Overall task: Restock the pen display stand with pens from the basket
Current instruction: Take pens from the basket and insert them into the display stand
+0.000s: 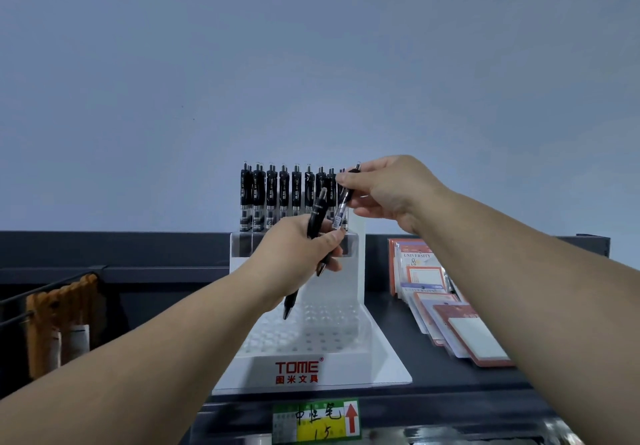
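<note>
step: seating one pen at the right end of the far row. right hand (388, 192) pinches the pen (341, 212) near its clip end, thumb and fingers clamped on the barrel. the pen is tilted, tip down and left, over the right end of the far tier of the stand (298, 368). left hand (294, 247) is curled round spare pens (317, 216) just in front of that tier and covers the hole you are aiming at, so i cannot tell whether the tip is in. far row (284, 188) stands upright from the left end up to your fingers. near holes (311, 334) hold nothing. basket is not in view.

advice: draw the left hand toward you so the target hole shows. bring the pen upright before pushing, since a tilted tip will likely catch the hole's edge or knock the neighbour. let the barrel drop straight and release only when it stands alone. risk: spare pens brushing the row.

notepads (460, 327) lie right of the stand, with a label (317, 422) on its near side.
</note>
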